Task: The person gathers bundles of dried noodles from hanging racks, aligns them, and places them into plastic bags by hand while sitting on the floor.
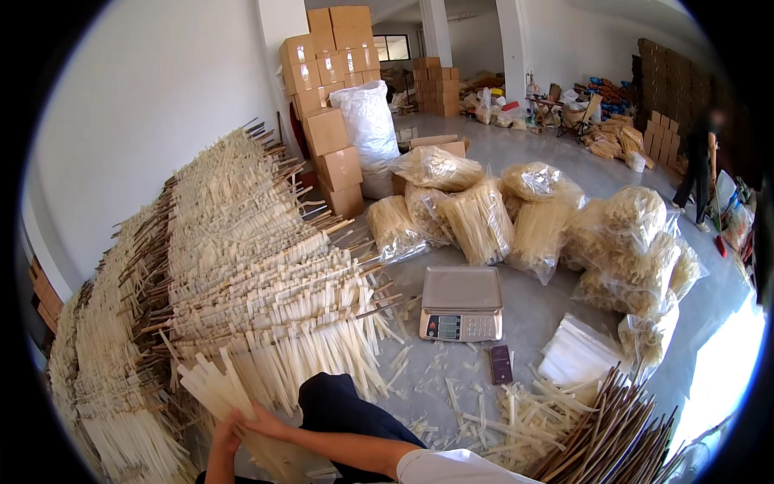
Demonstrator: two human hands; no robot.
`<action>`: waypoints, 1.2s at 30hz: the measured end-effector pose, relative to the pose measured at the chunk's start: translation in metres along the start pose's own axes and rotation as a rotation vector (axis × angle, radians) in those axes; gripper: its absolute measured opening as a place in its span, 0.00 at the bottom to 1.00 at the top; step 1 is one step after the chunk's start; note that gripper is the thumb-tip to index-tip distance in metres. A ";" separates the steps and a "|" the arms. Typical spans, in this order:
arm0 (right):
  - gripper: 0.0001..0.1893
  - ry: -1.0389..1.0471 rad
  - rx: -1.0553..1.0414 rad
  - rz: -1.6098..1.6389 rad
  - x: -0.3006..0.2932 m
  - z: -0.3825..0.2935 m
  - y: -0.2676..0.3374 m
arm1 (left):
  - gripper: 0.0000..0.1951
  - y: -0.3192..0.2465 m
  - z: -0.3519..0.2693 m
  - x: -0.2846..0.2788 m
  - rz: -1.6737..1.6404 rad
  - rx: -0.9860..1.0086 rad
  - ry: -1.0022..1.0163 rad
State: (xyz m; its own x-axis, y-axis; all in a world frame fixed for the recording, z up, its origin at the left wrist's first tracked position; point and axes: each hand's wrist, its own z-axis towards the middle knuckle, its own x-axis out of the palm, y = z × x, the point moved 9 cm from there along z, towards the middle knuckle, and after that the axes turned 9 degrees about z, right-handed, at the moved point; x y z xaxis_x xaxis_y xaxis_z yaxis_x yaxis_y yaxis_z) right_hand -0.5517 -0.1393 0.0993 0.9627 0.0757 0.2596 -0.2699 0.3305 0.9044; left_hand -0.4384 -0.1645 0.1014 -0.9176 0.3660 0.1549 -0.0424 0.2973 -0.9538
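Observation:
A bundle of pale, flat dried strips (213,386) is fanned out at the lower left, just in front of my body. My left hand (227,431) grips it from the near side, and my right hand (265,422) closes around it from the right. The hands nearly touch at its middle. More strips extend below the hands towards the floor. Close behind lies a large stack of similar strips (254,266) draped over thin sticks, whose ends jut out to the right. My dark-trousered knee (338,402) is bent beside my right forearm.
A digital weighing scale (462,302) and a phone (500,365) rest on the floor. Several filled clear bags (474,221) stand behind them. Folded plastic bags (577,351), scattered strips (538,417) and loose sticks (611,429) lie right. Cardboard boxes (326,133) rise behind; a person (698,163) stands far right.

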 end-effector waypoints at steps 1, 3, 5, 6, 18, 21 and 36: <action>0.40 -0.012 0.016 0.042 -0.006 0.001 0.002 | 0.25 -0.011 -0.002 0.012 0.050 -0.001 -0.020; 0.40 -0.031 0.051 0.127 -0.013 0.002 0.001 | 0.26 -0.031 -0.002 0.040 0.091 0.088 0.039; 0.40 -0.042 0.032 0.171 -0.023 0.004 0.001 | 0.26 -0.041 -0.002 0.055 0.133 0.142 0.045; 0.40 -0.051 0.024 0.192 -0.029 0.005 -0.001 | 0.26 -0.043 0.001 0.061 0.152 0.149 0.025; 0.35 0.039 0.091 0.390 -0.027 -0.004 0.029 | 0.29 -0.065 -0.009 0.069 0.497 0.192 -0.129; 0.34 0.070 0.177 0.461 -0.021 -0.006 0.030 | 0.29 -0.071 -0.011 0.073 0.477 0.189 -0.104; 0.29 0.056 0.193 0.565 -0.020 -0.008 0.029 | 0.21 -0.076 -0.008 0.085 0.492 0.203 -0.057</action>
State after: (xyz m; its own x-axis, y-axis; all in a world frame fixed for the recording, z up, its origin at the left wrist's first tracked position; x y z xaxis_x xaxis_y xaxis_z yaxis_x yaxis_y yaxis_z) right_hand -0.5788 -0.1242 0.1175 0.6671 0.2415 0.7047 -0.7336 0.0484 0.6778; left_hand -0.5101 -0.1490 0.1889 -0.8679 0.3693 -0.3323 0.3282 -0.0758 -0.9415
